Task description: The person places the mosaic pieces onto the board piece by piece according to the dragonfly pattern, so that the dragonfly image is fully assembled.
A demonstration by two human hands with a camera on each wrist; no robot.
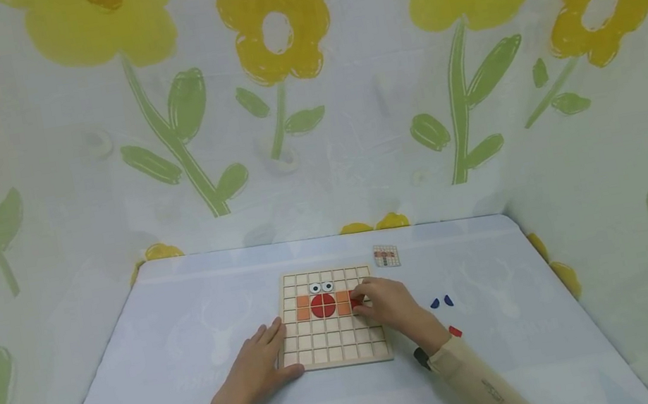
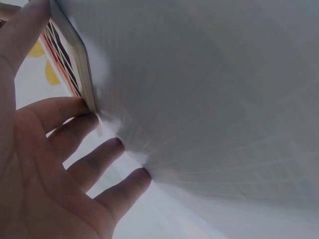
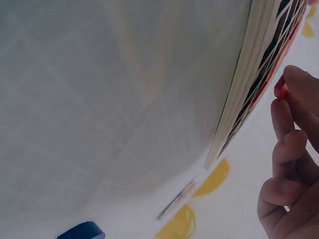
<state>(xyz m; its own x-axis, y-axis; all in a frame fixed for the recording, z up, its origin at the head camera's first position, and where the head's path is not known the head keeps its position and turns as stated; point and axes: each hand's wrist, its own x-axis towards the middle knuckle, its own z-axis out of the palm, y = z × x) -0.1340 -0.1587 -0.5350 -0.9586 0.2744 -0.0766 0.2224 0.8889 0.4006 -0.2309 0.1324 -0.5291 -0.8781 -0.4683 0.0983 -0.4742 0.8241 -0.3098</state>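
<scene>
A wooden grid board [image 1: 320,355] lies on the table. Near its middle are two eye tiles [image 1: 322,287], a red circle [image 1: 323,306] made of quarter pieces, and orange tiles [image 1: 303,308] on both sides. My left hand [image 1: 255,365] rests along the board's left edge, fingers fairly straight, with fingertips [image 2: 85,105] touching the rim in the left wrist view. Over the right side of the grid, my right hand [image 1: 394,304] pinches a small red piece [image 3: 281,91] between thumb and finger. Its exact shape is partly hidden by the fingers.
Behind the board's right corner lies a small pattern card [image 1: 387,256]. To the right are two dark blue pieces [image 1: 435,303] and a red piece [image 1: 455,331], near the right wrist. Flower-printed cloth walls [image 1: 359,182] enclose the table at the back and sides.
</scene>
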